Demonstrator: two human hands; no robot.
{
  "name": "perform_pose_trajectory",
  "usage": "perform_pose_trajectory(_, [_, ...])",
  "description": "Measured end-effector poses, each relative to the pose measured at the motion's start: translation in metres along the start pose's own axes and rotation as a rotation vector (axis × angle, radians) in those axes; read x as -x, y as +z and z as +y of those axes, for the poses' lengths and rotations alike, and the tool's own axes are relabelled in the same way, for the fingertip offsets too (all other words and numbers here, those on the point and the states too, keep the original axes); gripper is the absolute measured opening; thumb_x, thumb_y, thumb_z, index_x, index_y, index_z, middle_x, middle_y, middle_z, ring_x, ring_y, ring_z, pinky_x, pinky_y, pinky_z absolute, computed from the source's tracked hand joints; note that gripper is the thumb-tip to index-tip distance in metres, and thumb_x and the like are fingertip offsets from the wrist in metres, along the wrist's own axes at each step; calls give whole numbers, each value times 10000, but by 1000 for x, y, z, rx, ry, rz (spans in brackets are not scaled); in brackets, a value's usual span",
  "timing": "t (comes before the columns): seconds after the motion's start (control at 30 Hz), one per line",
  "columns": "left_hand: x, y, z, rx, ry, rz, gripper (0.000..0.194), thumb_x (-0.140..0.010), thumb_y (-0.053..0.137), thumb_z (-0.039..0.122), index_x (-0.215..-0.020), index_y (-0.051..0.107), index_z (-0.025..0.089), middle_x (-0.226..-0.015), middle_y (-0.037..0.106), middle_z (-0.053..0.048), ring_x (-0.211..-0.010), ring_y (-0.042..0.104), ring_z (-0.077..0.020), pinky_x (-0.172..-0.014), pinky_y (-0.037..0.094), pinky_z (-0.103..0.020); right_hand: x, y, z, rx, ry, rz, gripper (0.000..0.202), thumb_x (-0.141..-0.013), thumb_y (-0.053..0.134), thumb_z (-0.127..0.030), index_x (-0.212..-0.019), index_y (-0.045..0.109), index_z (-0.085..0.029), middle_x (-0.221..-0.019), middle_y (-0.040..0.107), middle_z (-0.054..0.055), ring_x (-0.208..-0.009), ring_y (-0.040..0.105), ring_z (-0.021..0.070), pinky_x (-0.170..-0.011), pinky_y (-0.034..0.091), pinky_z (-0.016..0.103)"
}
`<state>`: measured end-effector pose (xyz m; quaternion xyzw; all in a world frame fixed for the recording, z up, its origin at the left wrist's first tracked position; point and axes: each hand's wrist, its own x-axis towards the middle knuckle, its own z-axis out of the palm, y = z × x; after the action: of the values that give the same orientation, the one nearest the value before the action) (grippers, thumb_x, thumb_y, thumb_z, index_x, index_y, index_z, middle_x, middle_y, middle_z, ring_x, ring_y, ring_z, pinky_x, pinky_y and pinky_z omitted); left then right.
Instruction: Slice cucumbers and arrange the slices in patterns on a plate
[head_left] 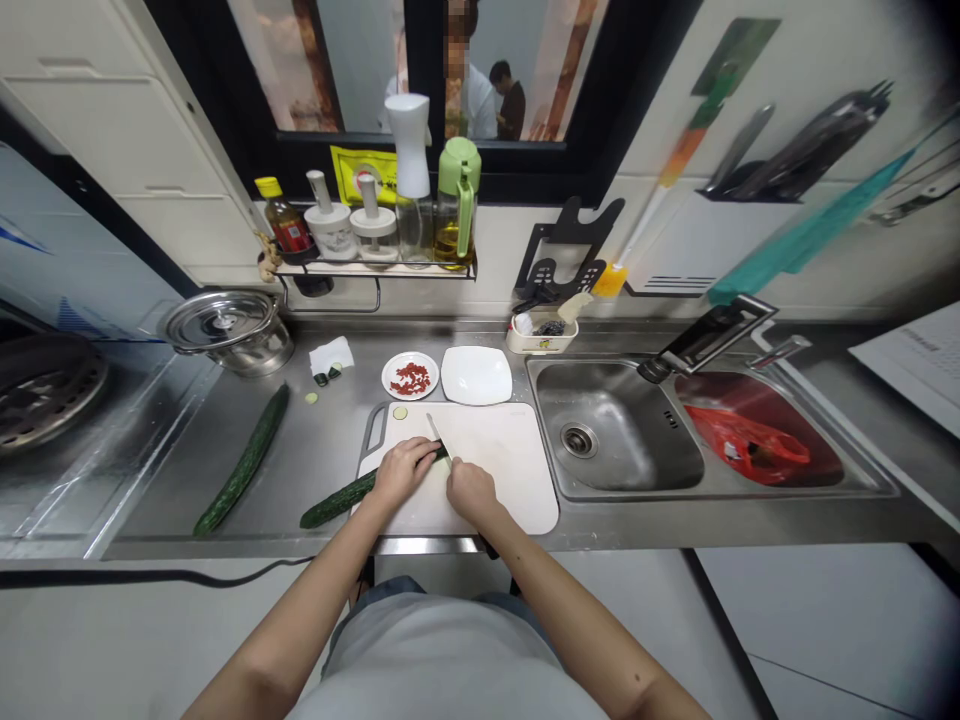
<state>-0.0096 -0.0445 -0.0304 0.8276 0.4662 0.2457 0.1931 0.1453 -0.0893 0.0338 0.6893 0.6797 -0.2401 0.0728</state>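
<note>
My left hand (pixel 405 470) is closed over a cucumber (pixel 339 503), pressing it against the white cutting board (pixel 517 470). The cucumber's far end sticks out past my fingers, and its near end reaches over the board's left edge. My right hand (pixel 472 493) grips a knife (pixel 438 430), whose blade lies at the cucumber's right end, close to my left fingertips. A round cucumber slice (pixel 400 412) rests at the board's upper left corner. A second whole cucumber (pixel 244 465) lies on the steel counter to the left.
Behind the board stand a plate of chopped red pieces (pixel 411 377) and a bare white dish (pixel 477 375). A lidded steel pot (pixel 232 330) is at the back left, a double sink (pixel 622 430) on the right. Seasoning bottles line a rack (pixel 375 268) on the wall.
</note>
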Motion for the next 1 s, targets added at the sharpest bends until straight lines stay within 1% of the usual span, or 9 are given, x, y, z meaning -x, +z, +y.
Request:
perform_pose_trajectory(0.17, [0,0,-1,-4,-2,-1,263,-907,503,287,-1107,672,272,-1071,679,-26,-982,613,-167,-887,485,-302,9,5,5,12,13,-24,312,-894,330,-109,-1094,570,-107,-984,682,167,-965,648,235,-756,462,309])
perform_pose_trajectory(0.33, [0,0,1,-4,-11,3,260,-906,500,284,-1096,677,272,-1066,680,-30,-981,613,-171,-873,491,-306,26,12,12,23,9,-26,307,-906,317,-115,-1069,578,-107,-935,687,161,-940,655,235,-742,451,300])
perform_pose_trajectory(0.47, [0,0,3,18,-8,18,256,-904,505,281,-1089,681,267,-1050,683,-38,-964,619,-168,-870,494,-304,39,11,15,37,38,-58,298,-907,325,-113,-1072,573,-110,-946,684,159,-944,653,243,-734,445,298])
perform_pose_trajectory(0.57, [0,-1,4,26,-5,22,253,-906,504,281,-1083,684,259,-1043,685,-41,-958,621,-167,-868,494,-301,44,9,15,38,45,-71,303,-905,326,-108,-1087,569,-105,-962,679,166,-961,648,245,-739,443,300])
perform_pose_trajectory(0.73, [0,-3,6,8,-11,17,256,-913,492,279,-1083,682,261,-1055,683,-32,-953,619,-168,-861,493,-300,38,9,14,35,26,-63,307,-893,326,-94,-1080,569,-108,-947,683,159,-940,654,246,-737,447,308])
perform_pose_trajectory(0.87, [0,-2,5,3,-5,11,257,-909,497,281,-1085,683,260,-1055,683,-33,-957,618,-168,-865,492,-301,26,9,10,32,17,-20,307,-901,322,-106,-1069,580,-108,-939,685,161,-948,653,244,-746,448,305])
perform_pose_trajectory(1.0, [0,1,2,3,-12,9,259,-908,498,284,-1093,678,274,-1070,682,-23,-971,617,-169,-873,492,-306,14,3,5,23,17,-17,302,-902,338,-114,-1082,580,-107,-981,683,162,-961,651,234,-753,453,300])
